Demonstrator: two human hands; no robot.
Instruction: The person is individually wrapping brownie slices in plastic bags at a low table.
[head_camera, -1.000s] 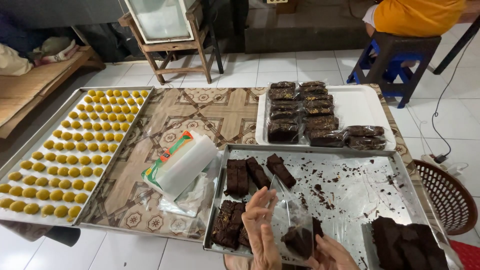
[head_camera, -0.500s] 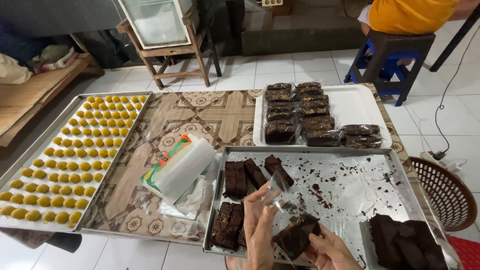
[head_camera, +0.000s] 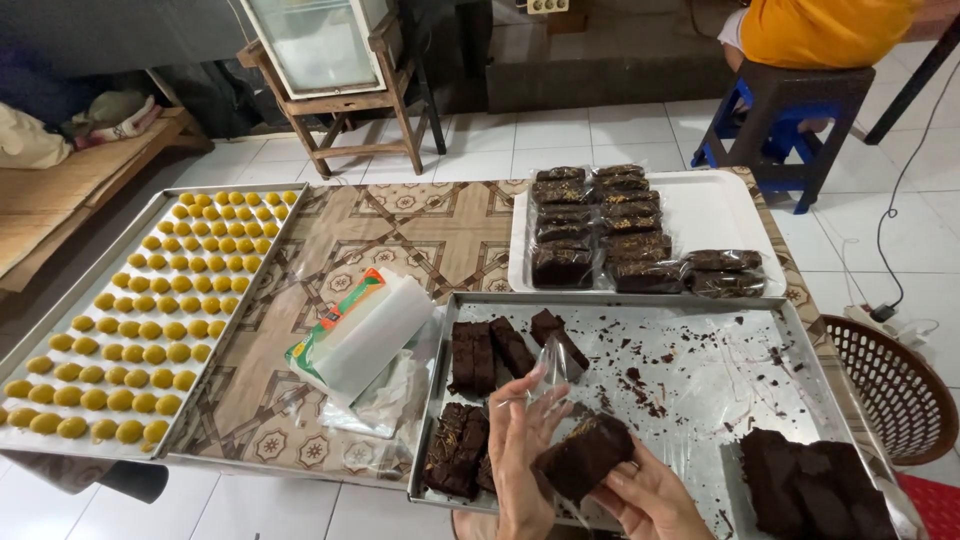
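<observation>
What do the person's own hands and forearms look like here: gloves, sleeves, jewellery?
Both hands are bare: no gloves on the left hand or the right hand. No rings or wristbands show. Only the wrists are in view at the bottom edge, so sleeves cannot be judged.

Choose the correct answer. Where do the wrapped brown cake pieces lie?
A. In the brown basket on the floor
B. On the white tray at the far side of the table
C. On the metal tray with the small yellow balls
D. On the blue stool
B: the wrapped cake pieces lie in rows on the white tray, beyond the metal tray with crumbs, not among the yellow balls.
</observation>
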